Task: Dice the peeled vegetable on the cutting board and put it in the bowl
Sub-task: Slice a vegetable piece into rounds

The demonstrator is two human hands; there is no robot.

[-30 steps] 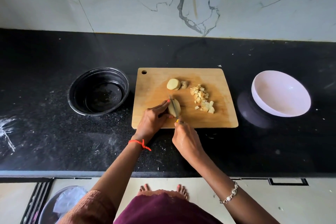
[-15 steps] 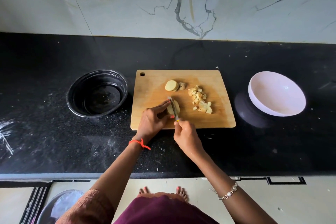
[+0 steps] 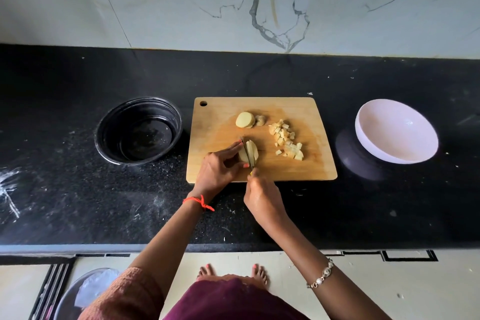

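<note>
A wooden cutting board lies on the black counter. At its near middle my left hand grips a pale peeled potato piece between fingers and thumb. My right hand holds a small knife whose blade lies across that piece, which shows lengthwise cuts. A pile of diced cubes sits to the right on the board. A round potato chunk and a small scrap lie near the far side. A white bowl stands tilted right of the board.
A black round container stands left of the board. The marble wall rises behind the counter. Below the counter edge, a steel bin with a plastic bag sits on the floor at the left, near my feet.
The knife blade has shifted left across the potato piece, from its right part toward my left fingers, leaving strips cut on the right. The view has tilted slightly.
</note>
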